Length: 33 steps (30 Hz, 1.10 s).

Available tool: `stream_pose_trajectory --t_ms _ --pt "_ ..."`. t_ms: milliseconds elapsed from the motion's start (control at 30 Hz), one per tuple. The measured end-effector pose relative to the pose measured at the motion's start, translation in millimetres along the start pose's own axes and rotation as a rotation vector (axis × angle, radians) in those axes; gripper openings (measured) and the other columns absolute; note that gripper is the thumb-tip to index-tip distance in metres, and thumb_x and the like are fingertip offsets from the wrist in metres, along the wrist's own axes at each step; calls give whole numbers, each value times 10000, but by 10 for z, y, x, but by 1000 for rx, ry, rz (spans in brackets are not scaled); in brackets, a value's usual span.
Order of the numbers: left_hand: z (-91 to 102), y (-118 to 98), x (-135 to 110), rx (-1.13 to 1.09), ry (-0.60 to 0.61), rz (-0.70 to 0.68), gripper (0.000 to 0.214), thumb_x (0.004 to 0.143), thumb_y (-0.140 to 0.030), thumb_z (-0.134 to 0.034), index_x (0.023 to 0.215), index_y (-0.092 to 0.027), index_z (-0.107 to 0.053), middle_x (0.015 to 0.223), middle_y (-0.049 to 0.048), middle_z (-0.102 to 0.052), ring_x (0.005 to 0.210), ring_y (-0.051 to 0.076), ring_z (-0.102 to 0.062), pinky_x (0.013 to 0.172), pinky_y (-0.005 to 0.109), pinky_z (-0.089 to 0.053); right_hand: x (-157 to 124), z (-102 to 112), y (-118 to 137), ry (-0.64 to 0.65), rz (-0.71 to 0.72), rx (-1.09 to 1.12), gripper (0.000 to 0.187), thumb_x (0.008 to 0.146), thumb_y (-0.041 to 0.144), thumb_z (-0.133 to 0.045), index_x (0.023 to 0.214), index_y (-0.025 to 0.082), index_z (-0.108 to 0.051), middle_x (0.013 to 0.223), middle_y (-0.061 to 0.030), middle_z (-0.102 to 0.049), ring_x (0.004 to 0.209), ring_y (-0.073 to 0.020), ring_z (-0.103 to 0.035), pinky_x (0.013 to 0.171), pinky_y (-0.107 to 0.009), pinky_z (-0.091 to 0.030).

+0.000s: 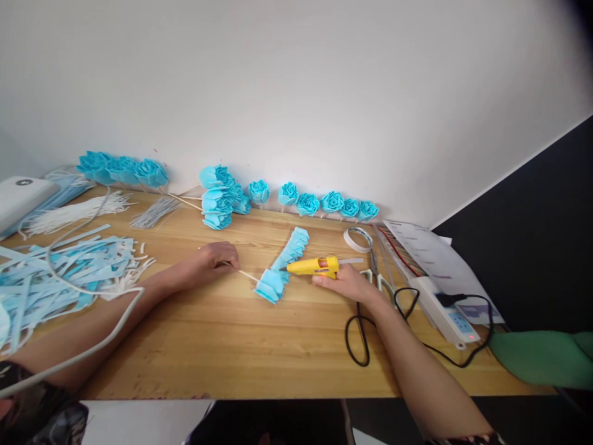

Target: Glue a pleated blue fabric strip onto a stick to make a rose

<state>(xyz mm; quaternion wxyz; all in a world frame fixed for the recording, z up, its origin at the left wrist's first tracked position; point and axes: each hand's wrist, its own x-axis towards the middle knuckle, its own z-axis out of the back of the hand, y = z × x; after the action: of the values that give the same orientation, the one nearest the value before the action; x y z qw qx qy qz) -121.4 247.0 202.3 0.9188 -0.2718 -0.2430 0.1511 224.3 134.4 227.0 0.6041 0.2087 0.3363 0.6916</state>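
Between the fingers of my left hand (217, 256) is a thin wooden stick (248, 274), pointing right. Its far end meets a blue pleated strip (271, 285), partly rolled at the near end, with the rest (295, 246) stretching away across the table. My right hand (345, 284) is closed around a yellow glue gun (312, 267). A clear glue stick (351, 261) pokes out of its back. The nozzle points left and lies at the strip, just beyond the rolled part; whether it touches cannot be told.
Blue flowers (332, 201) line the wall, with a stacked bunch (217, 198) left of centre. Cut blue strips (50, 272) and white cords (76, 213) lie left. Tape roll (357, 239), scissors (380, 281), power strip (447, 315) and black cable (364, 346) are right. A white cable (106, 337) crosses my left forearm.
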Motion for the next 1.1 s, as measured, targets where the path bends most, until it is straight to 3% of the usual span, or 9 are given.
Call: stream_pose_trajectory --t_ms 133,267,567,867,1100 --pt "-6 16 2 3 -9 -23 217 970 -210 -492 791 -148 -598 797 49 -628 761 141 -575 697 249 -431 17 -18 57 4 36 -63 381 812 482 -621 1048 213 -750 955 -34 -762 859 -260 -697 725 -323 -540" --pt "-8 27 -6 4 -6 -9 200 964 -183 -493 797 -152 -601 800 39 -625 756 132 -572 701 237 -424 4 26 44 -29 4 -141 407 819 513 -606 1027 192 -745 863 -41 -750 772 -243 -678 655 -311 -518" --pt "-7 36 -10 16 4 -5 202 963 -188 -486 798 -158 -599 803 38 -625 763 135 -575 711 236 -428 -9 35 35 8 29 -24 415 814 504 -623 1052 184 -738 947 -46 -759 849 -253 -691 731 -323 -538" --pt "-5 29 -14 9 5 -1 194 958 -172 -487 799 -154 -596 808 38 -622 763 134 -575 710 242 -428 -5 94 -13 1 16 -69 400 812 481 -635 1069 190 -735 943 -45 -756 843 -252 -681 724 -320 -526" --pt "-21 54 -22 4 -3 6 182 951 -167 -494 807 -156 -604 819 39 -628 772 136 -578 718 244 -433 -32 172 -53 3 9 1 407 818 548 -591 854 168 -732 836 -50 -727 752 -211 -643 677 -302 -492"
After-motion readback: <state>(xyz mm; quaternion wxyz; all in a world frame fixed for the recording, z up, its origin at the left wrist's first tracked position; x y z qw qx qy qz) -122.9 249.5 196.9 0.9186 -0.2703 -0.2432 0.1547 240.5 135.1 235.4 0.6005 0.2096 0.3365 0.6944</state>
